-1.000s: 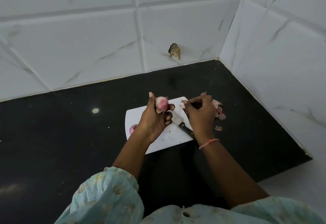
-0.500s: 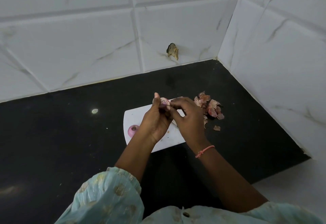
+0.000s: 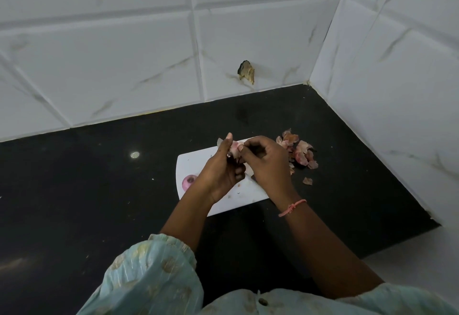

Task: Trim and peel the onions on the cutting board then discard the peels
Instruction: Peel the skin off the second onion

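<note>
My left hand (image 3: pixel 218 168) grips a small pink onion (image 3: pixel 234 147) above the white cutting board (image 3: pixel 193 163). My right hand (image 3: pixel 267 163) pinches the onion's skin at its top, fingers curled against it. A second, peeled onion (image 3: pixel 188 181) lies on the board's left end. The knife (image 3: pixel 255 180) lies on the board under my right hand, only a bit of it showing. A heap of pink peels (image 3: pixel 299 152) sits on the black counter just right of the board.
The black counter (image 3: pixel 87 178) runs to white tiled walls at the back and right, meeting in a corner. A brown broken spot (image 3: pixel 246 71) marks the back wall. One loose peel (image 3: pixel 307 180) lies apart from the heap.
My right hand left the peel heap and came left to the onion in my left hand, and now pinches its skin. The knife is hidden under that hand.
</note>
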`<state>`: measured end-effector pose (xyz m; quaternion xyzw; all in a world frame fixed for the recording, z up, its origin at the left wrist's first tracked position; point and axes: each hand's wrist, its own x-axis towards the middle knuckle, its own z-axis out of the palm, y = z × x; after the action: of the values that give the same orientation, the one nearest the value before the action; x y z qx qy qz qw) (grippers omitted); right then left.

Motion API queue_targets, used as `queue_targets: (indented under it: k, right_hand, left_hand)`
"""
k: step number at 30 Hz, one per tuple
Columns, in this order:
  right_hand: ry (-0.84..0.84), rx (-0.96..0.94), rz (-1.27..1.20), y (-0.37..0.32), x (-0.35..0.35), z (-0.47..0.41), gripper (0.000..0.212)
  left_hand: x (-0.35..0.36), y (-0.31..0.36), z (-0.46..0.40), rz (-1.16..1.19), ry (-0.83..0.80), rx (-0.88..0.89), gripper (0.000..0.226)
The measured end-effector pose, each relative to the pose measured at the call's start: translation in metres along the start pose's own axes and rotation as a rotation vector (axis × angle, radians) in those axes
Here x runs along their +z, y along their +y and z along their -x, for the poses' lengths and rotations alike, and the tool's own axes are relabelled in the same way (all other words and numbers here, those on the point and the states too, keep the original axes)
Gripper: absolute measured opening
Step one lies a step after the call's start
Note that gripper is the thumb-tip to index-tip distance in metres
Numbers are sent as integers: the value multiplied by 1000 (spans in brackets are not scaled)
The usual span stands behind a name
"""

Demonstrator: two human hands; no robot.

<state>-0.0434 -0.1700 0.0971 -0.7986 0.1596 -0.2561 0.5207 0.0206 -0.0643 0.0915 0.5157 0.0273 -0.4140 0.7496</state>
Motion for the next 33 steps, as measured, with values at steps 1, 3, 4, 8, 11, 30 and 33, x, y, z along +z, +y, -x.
queue_targets:
  k: [1, 3, 4, 8, 11, 30, 33]
  right_hand:
    - [28, 26, -9, 3, 0, -1, 5]
    - [107, 75, 7, 12, -4, -5, 4]
    - [145, 117, 20, 18, -7, -8, 5]
    - [290, 243, 131, 53, -31, -17, 9]
    - [296, 340, 218, 71, -44, -21, 24]
    - [20, -219, 144, 5, 1, 2, 7]
    - [-80, -203, 122, 1, 1, -2, 7]
  left_hand:
    - [0, 0, -1, 26, -11, -23, 51]
    - [-1, 0, 0, 115, -32, -54, 49]
    - [-2, 1, 0, 141, -44, -53, 48]
    - [-7, 0, -1, 131, -68, -58, 61]
    - [-7, -1, -2, 154, -31, -67, 59]
    - [-1, -2, -3, 160, 43, 100, 32]
    - [-1, 0, -3, 149, 30, 98, 35]
